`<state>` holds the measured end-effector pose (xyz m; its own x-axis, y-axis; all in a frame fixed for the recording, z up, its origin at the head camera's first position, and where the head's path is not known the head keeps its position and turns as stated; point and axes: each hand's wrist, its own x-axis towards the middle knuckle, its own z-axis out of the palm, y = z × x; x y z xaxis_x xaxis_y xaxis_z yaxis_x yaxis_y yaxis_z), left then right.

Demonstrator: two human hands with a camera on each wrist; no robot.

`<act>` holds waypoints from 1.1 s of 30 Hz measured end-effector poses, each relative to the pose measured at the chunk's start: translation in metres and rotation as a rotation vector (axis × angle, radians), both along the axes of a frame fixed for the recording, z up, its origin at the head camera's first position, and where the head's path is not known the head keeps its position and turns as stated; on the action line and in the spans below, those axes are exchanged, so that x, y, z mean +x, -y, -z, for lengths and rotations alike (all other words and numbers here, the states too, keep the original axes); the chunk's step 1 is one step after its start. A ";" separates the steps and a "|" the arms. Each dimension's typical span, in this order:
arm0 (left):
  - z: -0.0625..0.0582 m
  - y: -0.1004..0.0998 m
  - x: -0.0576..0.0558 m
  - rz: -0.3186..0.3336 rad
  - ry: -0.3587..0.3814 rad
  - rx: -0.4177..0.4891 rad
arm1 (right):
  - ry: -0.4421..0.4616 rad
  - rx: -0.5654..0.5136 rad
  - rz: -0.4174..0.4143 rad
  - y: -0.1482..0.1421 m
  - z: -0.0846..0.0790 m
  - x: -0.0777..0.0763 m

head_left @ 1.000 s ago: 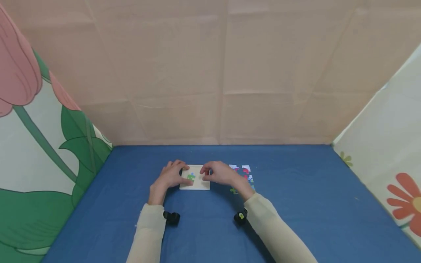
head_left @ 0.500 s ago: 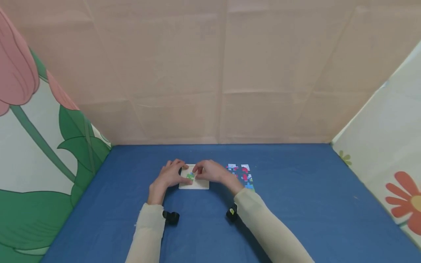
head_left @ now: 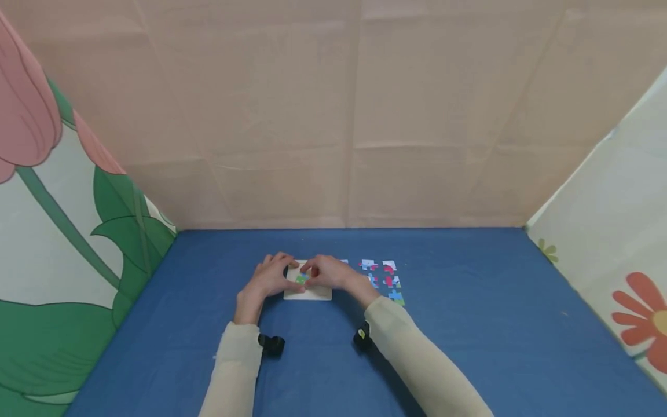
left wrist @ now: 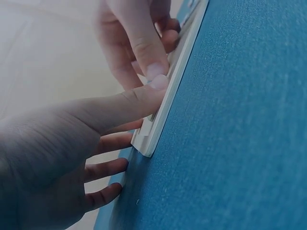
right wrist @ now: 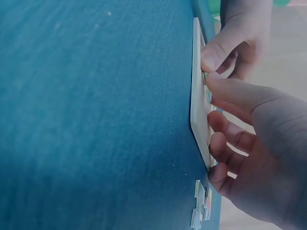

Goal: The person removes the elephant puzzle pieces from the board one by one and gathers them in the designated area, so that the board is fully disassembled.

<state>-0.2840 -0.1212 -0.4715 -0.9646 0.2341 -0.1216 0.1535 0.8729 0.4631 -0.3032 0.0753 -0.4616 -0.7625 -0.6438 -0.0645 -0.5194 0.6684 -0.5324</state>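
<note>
A pale wooden puzzle tray lies on the blue cloth, with a green and blue patch of puzzle in its left part. My left hand holds the tray's left end, thumb along the near rim and fingers toward the far side. My right hand is over the tray, its thumb and index finger pinching a small puzzle piece down at the tray's surface. The two thumbs nearly meet in the left wrist view. Fingers hide most of that piece.
Several loose puzzle pieces, coloured blue, red, white and green, lie right of the tray. The blue cloth reaches a beige backdrop behind. Flower-printed panels stand at both sides.
My right hand has moved left across the tray to the green patch, close to the left thumb. More loose pieces show behind it. My left hand has stayed at the tray's left end.
</note>
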 end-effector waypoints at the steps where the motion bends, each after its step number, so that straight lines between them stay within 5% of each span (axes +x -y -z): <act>1: 0.000 0.000 0.000 0.000 -0.001 0.001 | -0.001 0.003 -0.002 0.000 0.000 0.000; 13: -0.003 0.000 0.002 0.007 0.000 0.015 | 0.007 0.016 -0.014 0.001 0.001 -0.002; 33: -0.002 0.001 0.001 0.007 -0.018 0.024 | -0.097 0.068 0.080 0.007 0.001 0.003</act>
<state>-0.2832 -0.1217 -0.4693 -0.9647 0.2439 -0.0988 0.1683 0.8605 0.4808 -0.3002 0.0685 -0.4627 -0.8161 -0.5771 -0.0290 -0.5097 0.7426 -0.4345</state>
